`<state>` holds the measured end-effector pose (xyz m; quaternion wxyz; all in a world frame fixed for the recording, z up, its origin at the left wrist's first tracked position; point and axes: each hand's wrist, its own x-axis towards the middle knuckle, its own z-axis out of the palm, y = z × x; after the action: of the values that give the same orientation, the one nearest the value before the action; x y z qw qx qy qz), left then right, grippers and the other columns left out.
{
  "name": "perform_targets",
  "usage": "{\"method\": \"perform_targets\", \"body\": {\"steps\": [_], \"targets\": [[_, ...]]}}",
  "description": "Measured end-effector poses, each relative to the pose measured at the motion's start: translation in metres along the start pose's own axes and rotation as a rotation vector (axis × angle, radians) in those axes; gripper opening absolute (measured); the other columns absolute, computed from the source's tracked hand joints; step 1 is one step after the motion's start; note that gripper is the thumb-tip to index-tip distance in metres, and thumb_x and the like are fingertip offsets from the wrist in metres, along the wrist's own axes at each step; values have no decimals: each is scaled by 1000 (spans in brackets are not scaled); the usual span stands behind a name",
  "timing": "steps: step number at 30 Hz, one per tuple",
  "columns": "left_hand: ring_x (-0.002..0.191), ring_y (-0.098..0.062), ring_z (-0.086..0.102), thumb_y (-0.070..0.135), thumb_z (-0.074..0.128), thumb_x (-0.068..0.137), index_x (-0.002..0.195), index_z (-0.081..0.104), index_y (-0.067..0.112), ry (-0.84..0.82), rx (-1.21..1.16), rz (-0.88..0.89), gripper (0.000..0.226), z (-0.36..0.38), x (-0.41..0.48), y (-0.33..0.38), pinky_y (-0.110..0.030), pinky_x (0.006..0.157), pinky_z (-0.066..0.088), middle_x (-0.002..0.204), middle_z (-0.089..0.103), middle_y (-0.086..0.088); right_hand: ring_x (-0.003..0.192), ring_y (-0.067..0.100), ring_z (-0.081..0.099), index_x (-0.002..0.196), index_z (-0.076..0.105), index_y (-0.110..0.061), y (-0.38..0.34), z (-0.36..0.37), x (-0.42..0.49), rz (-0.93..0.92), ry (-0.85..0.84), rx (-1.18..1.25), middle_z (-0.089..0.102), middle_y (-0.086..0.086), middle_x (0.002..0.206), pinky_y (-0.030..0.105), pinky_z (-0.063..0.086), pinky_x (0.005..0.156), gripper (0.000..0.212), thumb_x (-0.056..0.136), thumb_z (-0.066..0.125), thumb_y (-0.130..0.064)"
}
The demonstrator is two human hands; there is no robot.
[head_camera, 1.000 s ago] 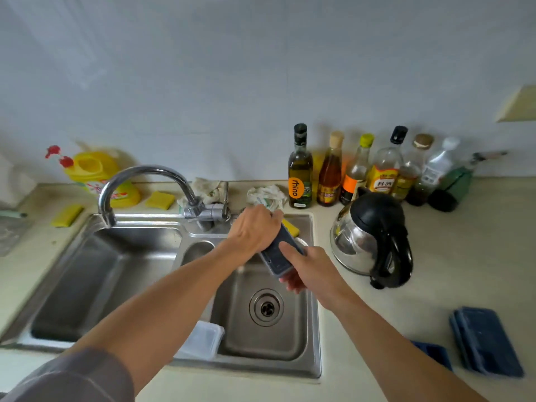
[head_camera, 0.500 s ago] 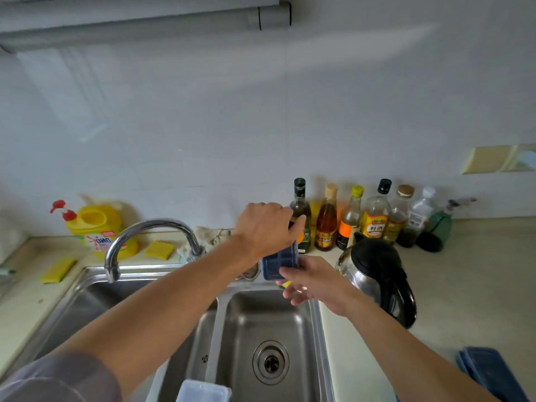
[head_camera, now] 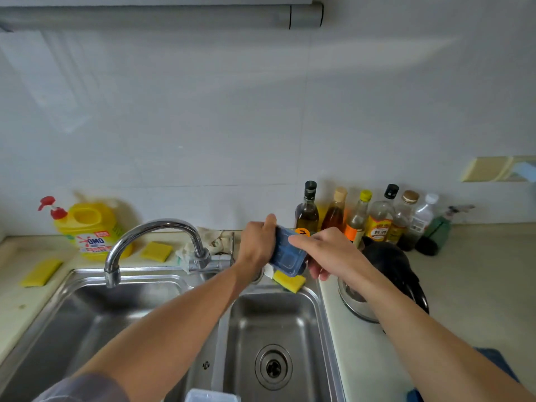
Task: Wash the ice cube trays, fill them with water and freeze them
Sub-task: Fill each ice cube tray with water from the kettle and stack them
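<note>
The left hand [head_camera: 255, 245] grips one end of the blue ice cube tray [head_camera: 287, 256] and the right hand [head_camera: 329, 254] pinches the other, thumb on top and fingers curled under. They hold it tilted above the yellow sponge [head_camera: 290, 282] at the sink [head_camera: 301, 320] back rim, probably so drips land in the basin. The yellow jug [head_camera: 90, 232] reads OMO; one bottle [head_camera: 380, 221] carries Chinese characters I can't make out.
</note>
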<state>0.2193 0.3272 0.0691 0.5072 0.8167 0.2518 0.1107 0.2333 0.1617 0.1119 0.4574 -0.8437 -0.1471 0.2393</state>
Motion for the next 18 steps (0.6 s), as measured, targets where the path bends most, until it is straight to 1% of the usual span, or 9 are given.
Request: {"method": "perform_targets", "body": {"steps": [3, 5, 7, 8, 10, 12, 14, 16, 18], "targets": [[47, -19, 57, 38, 39, 99, 81, 62, 13, -209, -279, -365, 38, 15, -14, -13, -25, 46, 38, 69, 65, -10, 43, 18, 57, 64, 66, -3, -12, -1, 3, 61, 41, -200, 61, 10, 46, 25, 50, 51, 61, 86, 56, -60], [40, -14, 58, 41, 37, 100, 92, 64, 14, -308, -285, -462, 39, 18, -20, -21, -16, 38, 34, 66, 67, -6, 42, 18, 56, 66, 65, -6, -9, 1, 3, 117, 18, -219, 57, 8, 43, 23, 47, 46, 56, 86, 54, -56], [40, -13, 60, 38, 36, 102, 99, 64, 11, -339, -238, -498, 39, 14, -19, -24, -16, 35, 38, 70, 68, -7, 41, 17, 52, 73, 66, -5, 4, 7, 3, 176, -31, -139, 54, 5, 45, 21, 40, 43, 51, 90, 53, -51], [43, -14, 62, 36, 36, 103, 102, 63, 9, -354, -197, -510, 38, 10, -18, -24, -17, 36, 41, 74, 69, -8, 41, 17, 51, 78, 67, -4, 12, 11, 2, 198, -54, -75, 53, 4, 46, 21, 39, 43, 48, 92, 53, -48], [46, -14, 59, 35, 37, 105, 102, 59, 7, -392, 27, -442, 36, 1, -12, -23, -20, 37, 44, 76, 66, -8, 44, 18, 53, 90, 68, -2, 28, 19, 0, 226, -117, 47, 55, 5, 51, 23, 39, 44, 47, 97, 52, -46], [39, -14, 54, 45, 34, 106, 98, 56, 8, -415, 309, -318, 44, -6, -7, -19, -21, 35, 39, 72, 63, -8, 49, 18, 57, 96, 69, -2, 40, 26, -3, 250, -207, 139, 59, 6, 56, 24, 42, 47, 52, 100, 50, -50], [33, -13, 53, 61, 28, 104, 94, 57, 9, -427, 472, -247, 59, -12, -5, -12, -18, 34, 38, 65, 62, -7, 53, 19, 61, 99, 69, -2, 46, 29, -5, 261, -254, 209, 65, 8, 64, 25, 45, 48, 56, 102, 49, -55], [39, -13, 59, 69, 24, 100, 94, 59, 11, -473, 484, -222, 68, -16, -3, -6, -18, 38, 44, 68, 65, -8, 54, 19, 62, 100, 68, -2, 48, 33, -5, 243, -219, 203, 68, 9, 67, 25, 46, 48, 59, 101, 49, -58], [51, -15, 66, 74, 26, 98, 105, 61, 14, -512, 357, -257, 70, -18, -4, -3, -21, 44, 51, 82, 69, -11, 48, 18, 57, 91, 68, -5, 49, 37, -5, 212, -129, 120, 66, 6, 61, 24, 43, 46, 58, 100, 48, -59]]}}
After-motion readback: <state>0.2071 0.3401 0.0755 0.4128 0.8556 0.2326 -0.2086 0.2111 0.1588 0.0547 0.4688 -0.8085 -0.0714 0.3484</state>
